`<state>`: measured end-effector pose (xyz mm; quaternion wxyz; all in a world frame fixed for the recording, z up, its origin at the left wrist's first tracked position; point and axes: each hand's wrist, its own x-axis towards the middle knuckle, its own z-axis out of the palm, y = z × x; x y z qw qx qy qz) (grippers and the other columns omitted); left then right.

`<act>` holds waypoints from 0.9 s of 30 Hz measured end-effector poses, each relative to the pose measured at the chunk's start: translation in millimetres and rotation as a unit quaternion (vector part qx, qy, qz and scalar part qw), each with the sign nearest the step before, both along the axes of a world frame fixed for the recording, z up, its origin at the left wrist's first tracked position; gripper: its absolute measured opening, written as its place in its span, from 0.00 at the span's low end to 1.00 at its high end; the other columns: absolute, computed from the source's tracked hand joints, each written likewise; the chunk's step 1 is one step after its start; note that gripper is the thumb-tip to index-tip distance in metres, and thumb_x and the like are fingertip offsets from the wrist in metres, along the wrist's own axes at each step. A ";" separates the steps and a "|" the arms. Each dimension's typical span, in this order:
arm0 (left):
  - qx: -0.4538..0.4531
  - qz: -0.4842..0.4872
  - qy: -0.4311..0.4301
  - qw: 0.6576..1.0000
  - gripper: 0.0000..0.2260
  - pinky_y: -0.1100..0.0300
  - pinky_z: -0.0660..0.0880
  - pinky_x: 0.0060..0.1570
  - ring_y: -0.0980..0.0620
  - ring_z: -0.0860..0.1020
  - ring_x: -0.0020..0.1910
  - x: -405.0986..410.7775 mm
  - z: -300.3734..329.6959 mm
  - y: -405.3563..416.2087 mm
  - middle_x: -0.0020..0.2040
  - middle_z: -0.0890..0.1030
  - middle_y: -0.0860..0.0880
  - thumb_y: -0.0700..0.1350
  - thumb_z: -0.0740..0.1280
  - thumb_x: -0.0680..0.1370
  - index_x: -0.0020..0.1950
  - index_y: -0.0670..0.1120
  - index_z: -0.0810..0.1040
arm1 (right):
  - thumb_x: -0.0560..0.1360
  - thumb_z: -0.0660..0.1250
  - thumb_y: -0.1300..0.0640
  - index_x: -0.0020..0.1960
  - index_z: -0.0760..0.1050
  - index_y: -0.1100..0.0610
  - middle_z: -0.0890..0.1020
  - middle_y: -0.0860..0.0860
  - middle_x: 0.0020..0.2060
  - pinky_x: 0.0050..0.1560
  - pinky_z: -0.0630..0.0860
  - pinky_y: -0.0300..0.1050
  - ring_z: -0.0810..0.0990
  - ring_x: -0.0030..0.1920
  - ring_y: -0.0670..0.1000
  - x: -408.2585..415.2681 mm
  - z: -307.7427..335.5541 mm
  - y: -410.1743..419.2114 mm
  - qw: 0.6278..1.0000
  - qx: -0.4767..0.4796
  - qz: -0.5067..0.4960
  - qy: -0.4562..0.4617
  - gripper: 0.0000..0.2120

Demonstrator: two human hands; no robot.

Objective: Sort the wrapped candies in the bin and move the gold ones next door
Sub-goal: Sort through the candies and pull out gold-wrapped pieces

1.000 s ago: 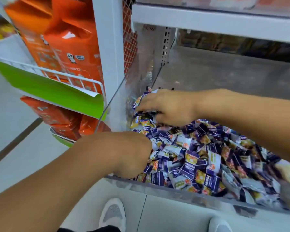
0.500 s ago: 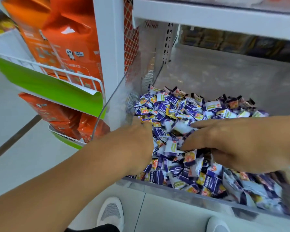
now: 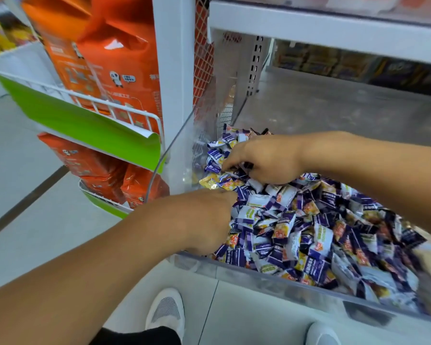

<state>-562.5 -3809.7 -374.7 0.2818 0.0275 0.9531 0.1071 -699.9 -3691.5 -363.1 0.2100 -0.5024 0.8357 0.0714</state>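
Sorting step, mid-rummage: right hand [image 3: 264, 159] curled among purple-white candies [image 3: 296, 227] at bin's [image 3: 259, 272] 10 o'clock corner; whether it pinches one, cannot tell. Left hand [image 3: 204, 220] buried at 8 o'clock, grip hidden. Gold-wrapped candy [image 3: 209, 182] between hands; next move: pinch it, carry next door

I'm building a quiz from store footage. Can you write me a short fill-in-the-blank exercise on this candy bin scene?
1. Most wrappers in the candy pile are white and ____.
2. A gold candy lies near the bin's ____ wall.
3. The bags in the wire rack are ____.
4. The right hand is ____ back in the bin than the left hand.

Missing words: purple; left; orange; farther
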 end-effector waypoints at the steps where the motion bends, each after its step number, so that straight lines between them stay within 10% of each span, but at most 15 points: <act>1: -0.007 0.021 0.025 0.999 0.13 0.59 0.67 0.51 0.48 0.68 0.57 -0.9 -1.8 1.1 0.67 0.64 0.45 0.37 0.60 0.80 0.64 0.43 0.65 | 0.76 0.65 0.65 0.73 0.69 0.45 0.72 0.46 0.70 0.69 0.68 0.46 0.71 0.69 0.51 -3.4 0.2 6.4 1.000 -0.017 -0.004 0.002 0.28; 6: -0.021 0.122 0.074 0.989 0.19 0.57 0.68 0.49 0.41 0.69 0.68 -11.3 -7.6 10.8 0.78 0.50 0.38 0.34 0.63 0.78 0.67 0.40 0.63 | 0.71 0.77 0.63 0.71 0.72 0.49 0.79 0.47 0.59 0.43 0.71 0.29 0.79 0.55 0.48 -9.2 -0.5 31.9 0.983 -0.145 -0.108 -0.034 0.32; 9: 0.050 0.179 0.101 0.977 0.19 0.57 0.69 0.39 0.44 0.74 0.51 -22.2 -13.5 12.0 0.55 0.72 0.41 0.35 0.63 0.78 0.67 0.39 0.62 | 0.69 0.77 0.67 0.70 0.72 0.50 0.78 0.48 0.55 0.45 0.81 0.39 0.81 0.49 0.48 -12.0 -0.9 37.6 0.967 -0.187 -0.154 -0.077 0.34; 12: 0.151 0.276 0.124 0.941 0.19 0.56 0.69 0.34 0.49 0.73 0.38 -34.5 -18.9 7.0 0.40 0.72 0.45 0.35 0.62 0.80 0.68 0.40 0.59 | 0.68 0.77 0.69 0.69 0.71 0.48 0.78 0.52 0.57 0.37 0.80 0.37 0.82 0.48 0.51 -16.1 5.5 42.6 0.967 -0.173 -0.165 -0.090 0.35; 17: 0.231 0.356 0.121 0.898 0.19 0.43 0.78 0.57 0.41 0.80 0.53 -42.9 -25.9 4.5 0.53 0.80 0.40 0.32 0.67 0.76 0.64 0.40 0.67 | 0.68 0.79 0.64 0.60 0.76 0.50 0.78 0.49 0.43 0.39 0.76 0.43 0.77 0.37 0.48 -19.9 9.7 46.4 0.963 -0.197 -0.158 -0.096 0.25; 27: 0.266 0.336 0.171 0.887 0.14 0.53 0.76 0.59 0.45 0.78 0.59 -37.0 -29.3 3.9 0.62 0.79 0.46 0.41 0.75 0.74 0.57 0.48 0.77 | 0.72 0.74 0.70 0.56 0.80 0.57 0.86 0.53 0.45 0.44 0.82 0.44 0.83 0.37 0.45 -18.1 19.2 47.8 0.947 -0.174 -0.198 -0.184 0.16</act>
